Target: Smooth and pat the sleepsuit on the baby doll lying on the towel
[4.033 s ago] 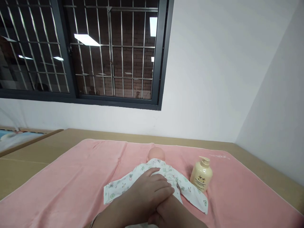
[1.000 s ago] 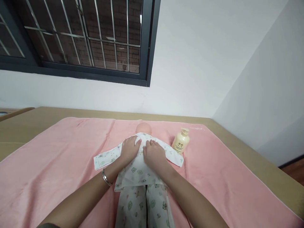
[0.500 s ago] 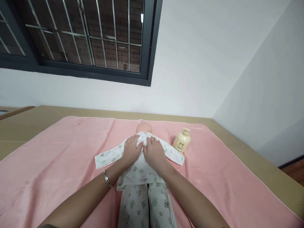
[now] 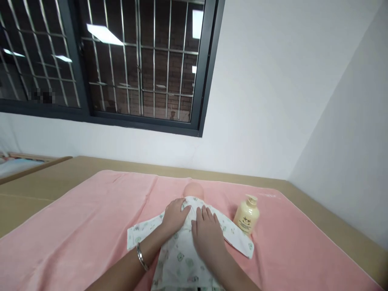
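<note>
While the doll (image 4: 183, 242) lay stretched out on the pink blanket (image 4: 91, 210), two hands were right on it: the left hand (image 4: 175, 216) rested flat on one side of its upper body, the right hand (image 4: 208, 232) on the other, fingers extended, unclenched! Just beside a patterned sleeve (image 4: 239, 239) stood the cream pump bottle (image 4: 247, 216).

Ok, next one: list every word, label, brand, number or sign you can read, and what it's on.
Nothing is legible.
Yellow pump bottle: dark emblem with print below, too small and blurred to read.
Pink towel: pale lettering near its far right corner, too blurred to read.
White patterned top: small motifs, no readable words.
</note>
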Demonstrator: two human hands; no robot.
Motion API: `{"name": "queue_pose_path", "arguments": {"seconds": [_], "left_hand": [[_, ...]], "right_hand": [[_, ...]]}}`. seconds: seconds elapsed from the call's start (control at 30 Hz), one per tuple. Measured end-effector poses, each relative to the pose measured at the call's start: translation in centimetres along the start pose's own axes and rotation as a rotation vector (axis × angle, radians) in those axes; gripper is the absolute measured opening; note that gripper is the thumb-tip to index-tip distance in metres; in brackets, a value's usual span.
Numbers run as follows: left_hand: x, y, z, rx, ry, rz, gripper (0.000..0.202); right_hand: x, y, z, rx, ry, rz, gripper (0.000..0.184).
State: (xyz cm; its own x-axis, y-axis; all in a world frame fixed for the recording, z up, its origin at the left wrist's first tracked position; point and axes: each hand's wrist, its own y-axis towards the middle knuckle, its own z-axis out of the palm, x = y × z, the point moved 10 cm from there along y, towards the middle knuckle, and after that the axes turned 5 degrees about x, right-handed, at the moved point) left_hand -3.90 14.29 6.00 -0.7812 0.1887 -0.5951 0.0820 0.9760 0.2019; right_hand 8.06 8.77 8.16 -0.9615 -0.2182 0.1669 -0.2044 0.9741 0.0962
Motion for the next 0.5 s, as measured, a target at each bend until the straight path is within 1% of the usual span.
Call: {"name": "queue_pose_path", "arguments": {"seconds": [0.07, 0.2, 0.27, 0.33, 0.4, 0.5], "left_hand": [[-0.6, -0.6, 0.4, -0.017, 0.069, 0.007, 0.050], [-2.3, -2.9, 1.6, -0.089, 0.232, 0.010, 0.052], [-2.6, -3.4, 1.9, -0.080, 0.251, -0.001, 0.054], [-2.4, -3.1, 2.1, -0.035, 0.230, -0.024, 0.055], [-1.6, -2.2, 2.1, 0.017, 0.191, -0.063, 0.055], [-0.6, -1.3, 2.0, 0.029, 0.152, -0.088, 0.056]], "right_hand": [[-0.5, 0.4, 0.0, -0.002, 0.022, 0.004, 0.052], [-2.7, 2.5, -0.1, 0.053, 0.122, 0.024, 0.054], [-3.1, 2.9, -0.1, 0.076, 0.128, 0.048, 0.056], [-2.6, 2.5, -0.2, 0.073, 0.097, 0.040, 0.055], [-1.4, 1.8, -0.2, 0.062, 0.060, 0.003, 0.053], [-0.6, 1.1, 0.1, 0.055, 0.048, -0.019, 0.053]]}}
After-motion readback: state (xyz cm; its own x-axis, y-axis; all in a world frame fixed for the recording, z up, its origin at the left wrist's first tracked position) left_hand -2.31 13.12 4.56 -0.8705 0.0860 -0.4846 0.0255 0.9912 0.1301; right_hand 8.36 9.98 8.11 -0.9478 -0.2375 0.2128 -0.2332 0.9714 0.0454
